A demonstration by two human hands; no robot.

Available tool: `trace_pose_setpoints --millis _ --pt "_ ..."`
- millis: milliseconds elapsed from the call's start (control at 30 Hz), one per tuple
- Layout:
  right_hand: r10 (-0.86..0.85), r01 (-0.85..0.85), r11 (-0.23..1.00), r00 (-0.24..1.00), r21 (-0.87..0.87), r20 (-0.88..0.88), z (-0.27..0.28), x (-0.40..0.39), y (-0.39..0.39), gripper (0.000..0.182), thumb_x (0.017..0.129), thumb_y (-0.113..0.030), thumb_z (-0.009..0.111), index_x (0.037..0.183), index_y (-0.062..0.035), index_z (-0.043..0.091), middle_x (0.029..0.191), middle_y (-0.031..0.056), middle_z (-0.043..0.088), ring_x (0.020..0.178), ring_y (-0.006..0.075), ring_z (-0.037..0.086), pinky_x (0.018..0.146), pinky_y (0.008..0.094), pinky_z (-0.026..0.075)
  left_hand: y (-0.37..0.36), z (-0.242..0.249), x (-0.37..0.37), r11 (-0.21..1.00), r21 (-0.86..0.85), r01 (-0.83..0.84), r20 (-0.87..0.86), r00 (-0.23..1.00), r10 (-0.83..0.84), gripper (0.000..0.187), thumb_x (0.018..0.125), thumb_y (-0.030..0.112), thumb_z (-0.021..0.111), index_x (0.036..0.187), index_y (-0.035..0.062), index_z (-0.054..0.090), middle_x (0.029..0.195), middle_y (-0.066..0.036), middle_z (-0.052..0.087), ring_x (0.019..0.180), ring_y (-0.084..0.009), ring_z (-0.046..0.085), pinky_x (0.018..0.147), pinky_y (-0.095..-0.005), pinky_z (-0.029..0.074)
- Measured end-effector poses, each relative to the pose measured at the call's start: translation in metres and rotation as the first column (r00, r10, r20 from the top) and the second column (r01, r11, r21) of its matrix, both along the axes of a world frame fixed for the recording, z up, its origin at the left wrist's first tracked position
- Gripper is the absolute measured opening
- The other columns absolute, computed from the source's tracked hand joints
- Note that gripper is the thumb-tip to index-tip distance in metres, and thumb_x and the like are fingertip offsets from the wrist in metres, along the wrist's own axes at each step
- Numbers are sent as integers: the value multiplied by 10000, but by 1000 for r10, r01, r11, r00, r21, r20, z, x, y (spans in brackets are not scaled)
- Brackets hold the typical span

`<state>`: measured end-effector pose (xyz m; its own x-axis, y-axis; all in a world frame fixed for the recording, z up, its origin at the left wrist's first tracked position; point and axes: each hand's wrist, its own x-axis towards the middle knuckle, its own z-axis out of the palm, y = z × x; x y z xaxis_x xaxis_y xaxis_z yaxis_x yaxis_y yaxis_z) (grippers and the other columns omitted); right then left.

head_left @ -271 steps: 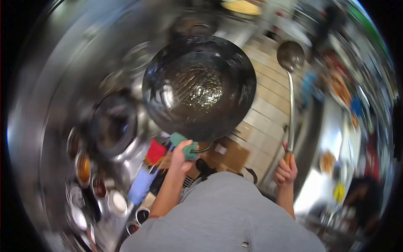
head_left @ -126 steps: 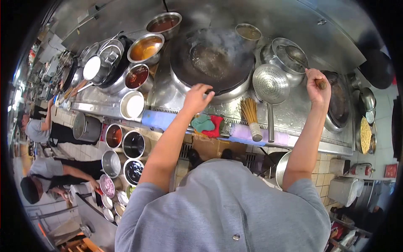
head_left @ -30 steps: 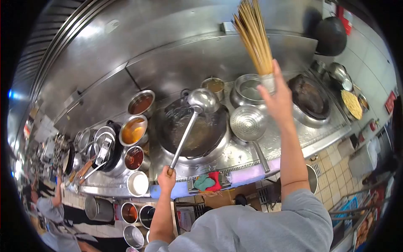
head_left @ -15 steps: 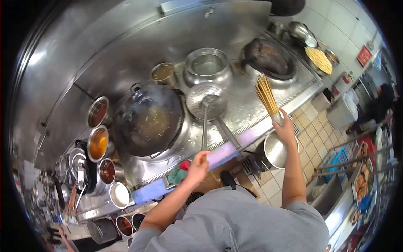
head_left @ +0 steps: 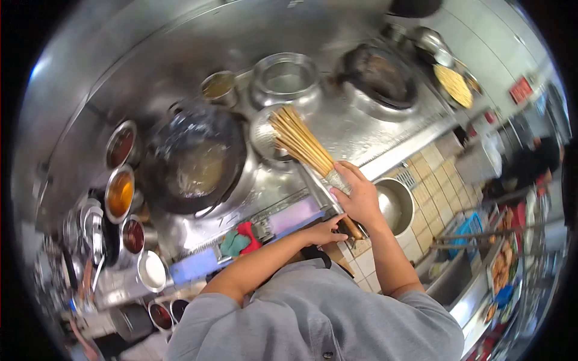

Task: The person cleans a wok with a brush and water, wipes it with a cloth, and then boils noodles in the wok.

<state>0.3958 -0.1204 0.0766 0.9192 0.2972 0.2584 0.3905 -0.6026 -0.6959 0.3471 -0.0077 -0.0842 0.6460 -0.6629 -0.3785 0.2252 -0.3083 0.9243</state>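
Observation:
My right hand point(head_left: 359, 197) is closed around the bound grip of a bamboo wok brush point(head_left: 304, 141). Its bristles point up and left, overlapping a perforated skimmer point(head_left: 261, 133) on the steel range. The skimmer's metal handle point(head_left: 314, 188) runs beneath the brush toward me. Just below the right hand, my left hand point(head_left: 325, 232) is open, fingers stretched out beside a wooden handle end point(head_left: 351, 227). A black wok point(head_left: 195, 159) with a little liquid sits on the burner to the left.
A steel pot of water point(head_left: 285, 78) and a smaller pot point(head_left: 220, 88) stand behind the skimmer. Another dark wok point(head_left: 380, 75) is at back right. Sauce bowls point(head_left: 121, 194) line the left. A red and green cloth point(head_left: 238, 240) lies at the front edge, a steel pot point(head_left: 394, 206) beyond my right hand.
My right hand has swung the brush left and down over the skimmer. My left hand has moved right and let go of the long-handled ladle.

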Motion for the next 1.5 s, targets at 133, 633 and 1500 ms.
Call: trace_pose_setpoints --millis 133,633,1500 --pt "239 -237 970 970 -54 50 4 20 66 424 680 -102 642 1088 -75 530 1100 100 530 974 282 529 820 323 432 117 70 -7 912 61 -406 368 858 358 513 747 329 607 1166 69 468 1107 -154 509 872 -246 566 788 -332 423" --pt "397 -396 914 918 -83 -6 -99 73 460 273 704 -247 588 926 -89 594 892 179 597 857 343 565 748 394 446 277 55 -65 233 227 -946 866 305 397 172 741 296 576 829 151 600 728 -37 578 791 -228 527 650 -393 380" --pt "310 -283 877 951 -389 7 -91 74 437 328 700 -294 589 975 -115 591 900 190 590 852 361 559 749 416 450 292 56 -69 296 273 -915 804 386 452 178 738 314 580 840 192 660 790 -41 619 834 -195 549 721 -391 354"
